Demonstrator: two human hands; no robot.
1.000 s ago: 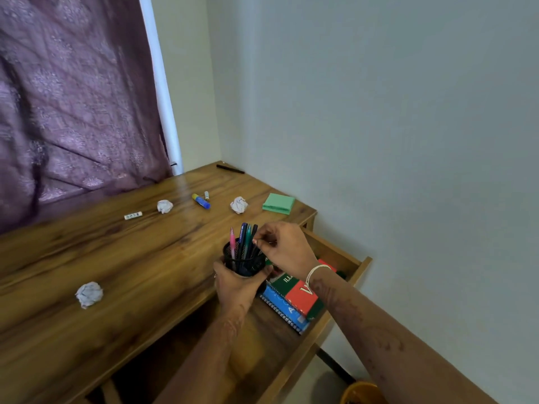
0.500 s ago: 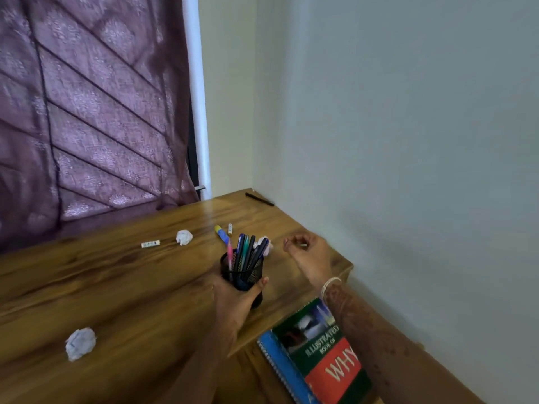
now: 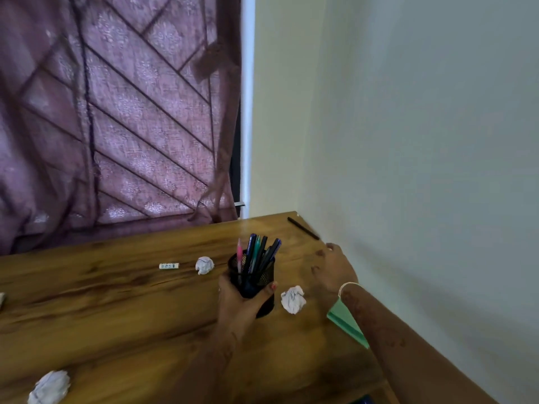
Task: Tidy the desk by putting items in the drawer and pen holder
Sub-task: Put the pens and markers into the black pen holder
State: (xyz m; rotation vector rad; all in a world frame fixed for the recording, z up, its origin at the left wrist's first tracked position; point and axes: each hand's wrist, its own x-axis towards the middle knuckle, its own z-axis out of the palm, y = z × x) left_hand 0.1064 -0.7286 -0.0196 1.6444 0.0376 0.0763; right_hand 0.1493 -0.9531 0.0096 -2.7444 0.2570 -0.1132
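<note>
left hand (image 3: 242, 298) grips pen cup (image 3: 253, 279), full of pens | right hand (image 3: 332, 269) loose, nothing in it, near black pen (image 3: 303, 228) | left on surface (image 3: 122, 316): paper balls, green pad (image 3: 345, 322)

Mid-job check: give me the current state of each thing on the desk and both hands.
Pen holder: upright, full of pens, gripped by the left hand.
Right hand: open, empty, reaching toward the black pen.
Black pen: lying loose by the wall.
Crumpled papers: loose on the desk.
Green notepad: flat, partly under the right forearm.
</note>
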